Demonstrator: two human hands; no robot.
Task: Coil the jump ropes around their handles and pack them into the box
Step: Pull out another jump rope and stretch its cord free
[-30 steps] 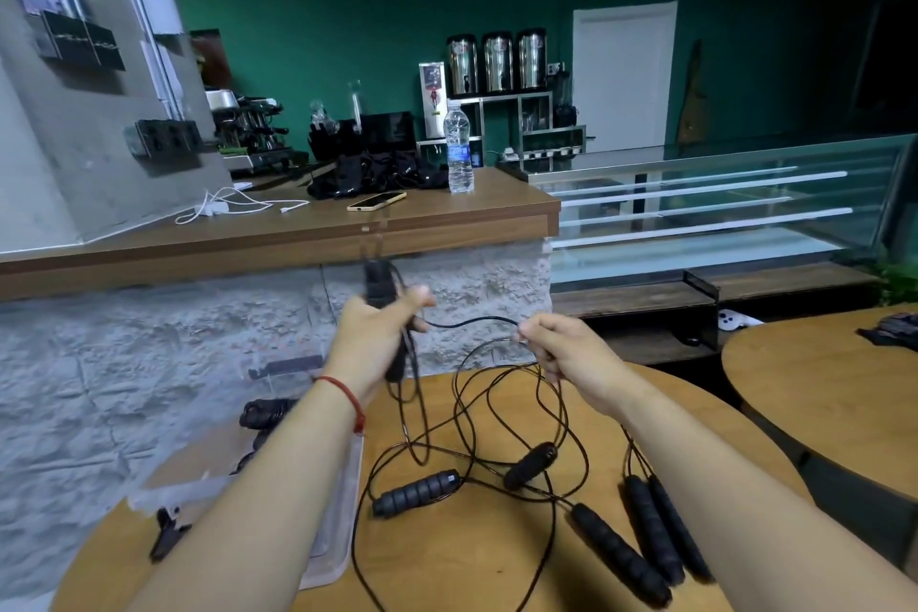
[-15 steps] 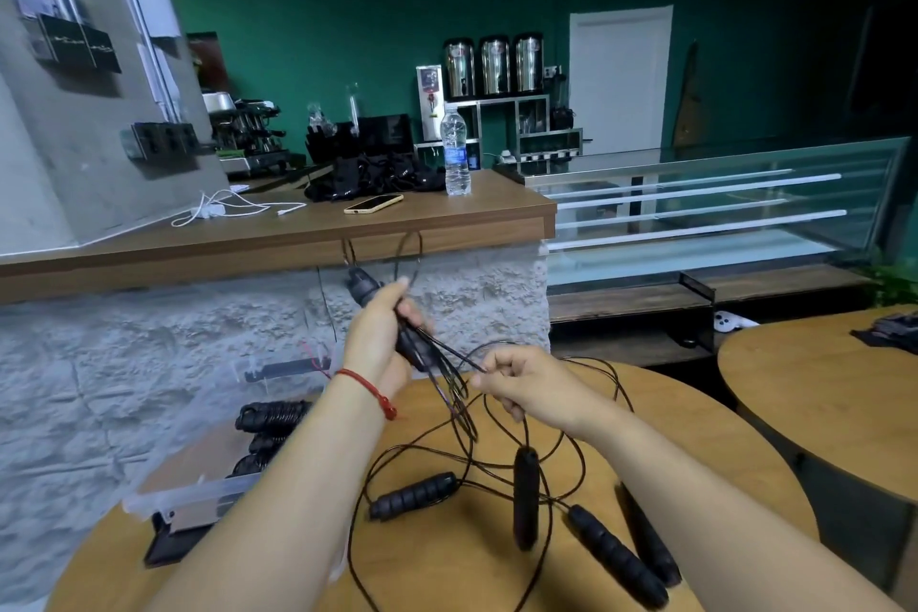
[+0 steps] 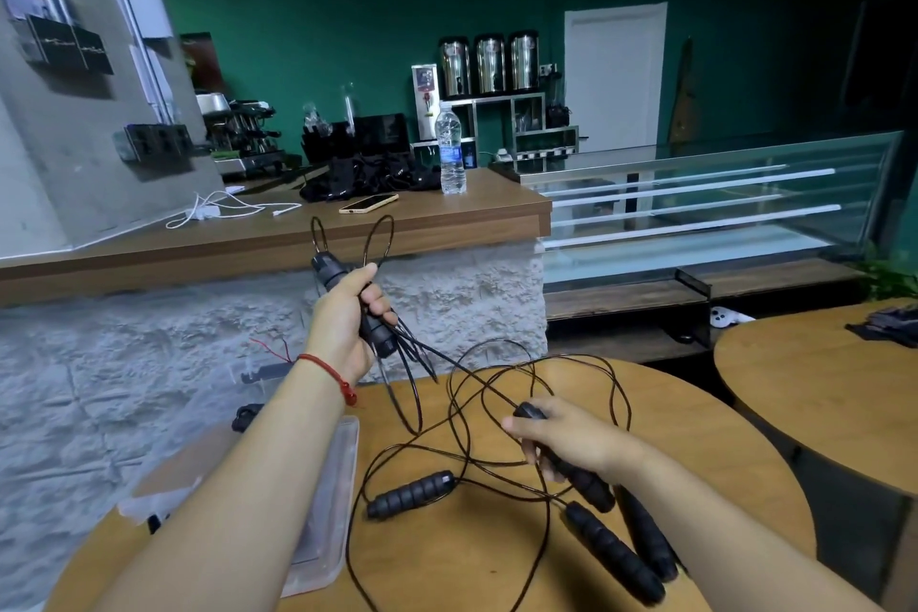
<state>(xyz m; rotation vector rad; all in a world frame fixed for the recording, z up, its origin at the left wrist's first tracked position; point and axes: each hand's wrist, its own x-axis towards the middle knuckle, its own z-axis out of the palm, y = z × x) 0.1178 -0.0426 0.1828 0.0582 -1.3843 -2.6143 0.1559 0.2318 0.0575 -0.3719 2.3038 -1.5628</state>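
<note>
A rope handle [image 3: 328,269] is held in the left hand [image 3: 343,321], fingers curled round it. A second handle [image 3: 588,485] is gripped by the right hand [image 3: 571,442] over the worktop [image 3: 695,437].

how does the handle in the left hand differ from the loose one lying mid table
The held black ribbed handle is raised, tilted, in the left hand, cord loops bunched against it. The loose black ribbed handle lies flat on the round wooden table, untouched. Both are black and ribbed.

left hand [image 3: 343,319] raised gripping handle [image 3: 328,266], right hand [image 3: 571,438] low gripping second handle [image 3: 590,487]
</note>
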